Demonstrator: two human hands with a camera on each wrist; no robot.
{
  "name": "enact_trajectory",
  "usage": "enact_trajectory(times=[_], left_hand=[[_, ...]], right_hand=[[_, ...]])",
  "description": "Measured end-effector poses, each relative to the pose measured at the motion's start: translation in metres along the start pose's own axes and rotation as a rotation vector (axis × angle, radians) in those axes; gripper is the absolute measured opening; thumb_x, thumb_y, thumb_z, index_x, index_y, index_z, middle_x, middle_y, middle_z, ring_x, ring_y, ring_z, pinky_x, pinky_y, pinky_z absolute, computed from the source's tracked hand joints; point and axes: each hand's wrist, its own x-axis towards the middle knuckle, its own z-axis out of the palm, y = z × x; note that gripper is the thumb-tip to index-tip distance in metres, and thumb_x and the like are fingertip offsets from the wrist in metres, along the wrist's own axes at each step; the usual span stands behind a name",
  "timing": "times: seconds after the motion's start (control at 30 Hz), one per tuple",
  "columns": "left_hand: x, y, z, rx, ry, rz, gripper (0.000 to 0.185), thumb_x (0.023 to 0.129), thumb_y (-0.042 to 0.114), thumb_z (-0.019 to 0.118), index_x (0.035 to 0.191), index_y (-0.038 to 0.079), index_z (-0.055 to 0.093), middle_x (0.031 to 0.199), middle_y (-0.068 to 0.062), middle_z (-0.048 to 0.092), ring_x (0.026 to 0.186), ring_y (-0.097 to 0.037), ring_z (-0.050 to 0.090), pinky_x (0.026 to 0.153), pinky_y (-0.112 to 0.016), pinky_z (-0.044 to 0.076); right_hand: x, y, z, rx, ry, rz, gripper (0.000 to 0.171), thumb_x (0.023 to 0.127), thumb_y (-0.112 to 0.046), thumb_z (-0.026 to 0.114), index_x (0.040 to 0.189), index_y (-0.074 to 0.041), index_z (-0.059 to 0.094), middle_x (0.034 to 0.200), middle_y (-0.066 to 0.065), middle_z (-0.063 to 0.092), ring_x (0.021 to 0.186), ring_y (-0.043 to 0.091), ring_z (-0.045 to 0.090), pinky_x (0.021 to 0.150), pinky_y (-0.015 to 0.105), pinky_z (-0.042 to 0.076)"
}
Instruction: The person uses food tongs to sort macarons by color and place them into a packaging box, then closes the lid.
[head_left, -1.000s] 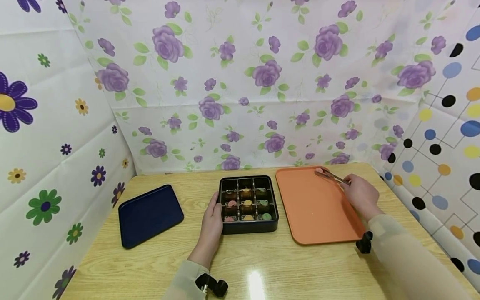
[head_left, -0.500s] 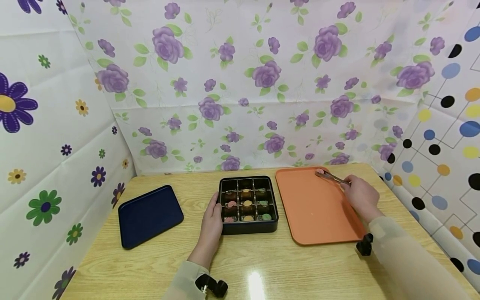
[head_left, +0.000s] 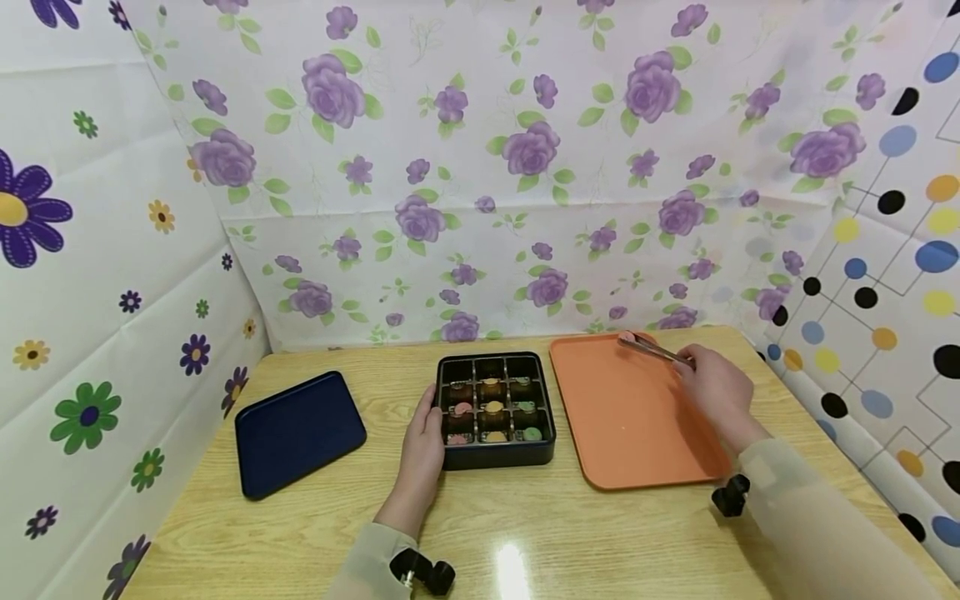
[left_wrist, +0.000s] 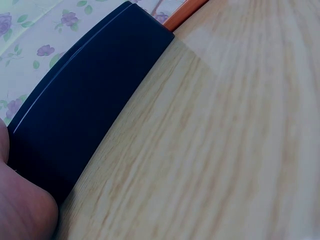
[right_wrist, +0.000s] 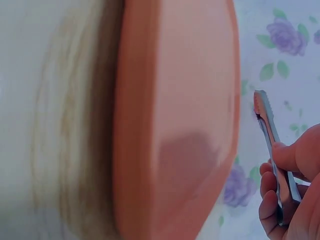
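Note:
My right hand (head_left: 716,387) holds small metal tongs (head_left: 656,348), gripped between thumb and curled fingers in the right wrist view. At the tongs' tips is a small round pink piece (head_left: 626,337), over the far edge of the orange tray (head_left: 630,417). My left hand (head_left: 423,437) rests along the left wall of a dark square box (head_left: 498,454), its fingers extended. Dividers split the box into several compartments, with pink, yellow and green round pieces in them. In the left wrist view, part of the left hand (left_wrist: 25,205) touches the box's dark outer wall (left_wrist: 95,95).
A dark blue tray (head_left: 300,433) lies at an angle on the left of the wooden table (head_left: 480,517). Floral cloth (head_left: 487,167) hangs behind the table, with patterned cloth on both sides. The orange tray stands close to the box's right side.
My right hand has moved slightly left and up, and the tongs have carried the pink piece off the tray's far right area. The left hand and the box have stayed put.

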Motion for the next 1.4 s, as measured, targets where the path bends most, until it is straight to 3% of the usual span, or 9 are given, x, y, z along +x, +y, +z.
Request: enact_trajectory(times=[0.57,0.83,1.03,1.4], left_hand=[[0.001,0.0,0.0,0.006,-0.001,-0.01,0.056,0.123,0.028,0.032,0.178,0.021,0.026,0.183,-0.008,0.019,0.168,-0.037,0.015,0.132,-0.064,0.022],[0.0,0.0,-0.001,-0.004,-0.008,-0.01,0.056,0.123,0.028,0.031,0.178,0.021,0.025,0.183,-0.006,0.019,0.168,-0.035,0.016,0.132,-0.063,0.023],[-0.001,0.0,0.0,-0.014,-0.012,-0.006,0.056,0.123,0.028,0.032,0.178,0.021,0.025,0.183,-0.006,0.021,0.168,-0.035,0.016,0.132,-0.063,0.023],[0.0,0.001,-0.001,-0.019,-0.015,-0.001,0.056,0.124,0.028,0.031,0.178,0.021,0.025,0.183,-0.005,0.021,0.168,-0.035,0.017,0.132,-0.063,0.023]], right_hand=[[-0.016,-0.056,-0.008,0.031,0.035,-0.14,0.027,0.112,-0.025,0.07,0.127,-0.004,0.076,0.109,0.017,0.078,0.078,0.028,0.07,0.06,0.044,0.052],[-0.021,-0.083,-0.002,0.085,0.0,-0.171,0.02,0.113,-0.027,0.068,0.123,-0.012,0.076,0.102,0.01,0.077,0.072,0.022,0.066,0.057,0.04,0.047],[-0.023,-0.101,0.002,0.118,-0.007,-0.185,0.021,0.113,-0.026,0.07,0.123,-0.01,0.078,0.107,0.012,0.076,0.074,0.022,0.067,0.058,0.04,0.049],[-0.024,-0.137,0.012,0.118,-0.058,-0.209,0.017,0.113,-0.029,0.069,0.119,-0.016,0.079,0.092,0.002,0.073,0.063,0.02,0.056,0.055,0.039,0.042]])
